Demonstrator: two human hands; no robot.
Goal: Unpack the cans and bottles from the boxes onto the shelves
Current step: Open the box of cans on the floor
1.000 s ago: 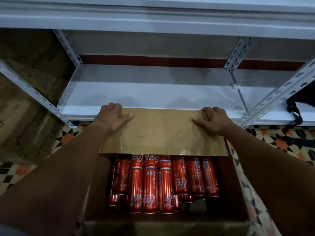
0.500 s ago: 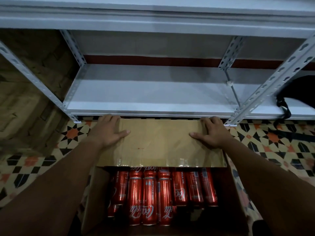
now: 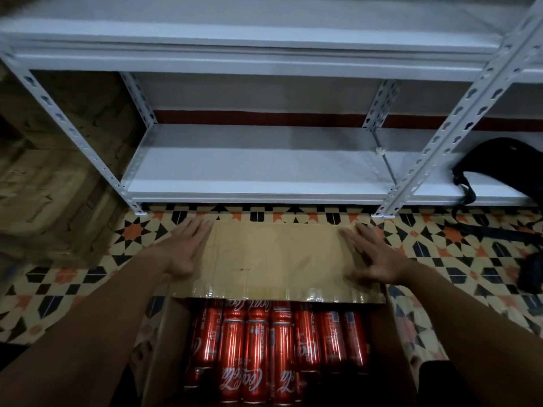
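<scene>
An open cardboard box [image 3: 167, 348] stands on the floor below me, filled with several slim red cola cans [image 3: 258, 348] lying on their sides. Its far flap [image 3: 273, 259] is folded outward, away from me. My left hand [image 3: 185, 251] presses flat on the flap's left end and my right hand [image 3: 373, 257] presses flat on its right end, fingers straight. The white metal shelf [image 3: 249, 177] stands just beyond the box, its lowest board bare in the middle bay.
A black bag [image 3: 499, 165] sits on the lowest shelf at the right, its strap hanging over the edge. Stacked cardboard boxes [image 3: 44, 171] stand to the left of the shelf. Patterned floor tiles [image 3: 88, 274] surround the box.
The box and both hands have drawn back from the shelf edge onto the floor. My fingers have straightened and now lie flat on the flap.
</scene>
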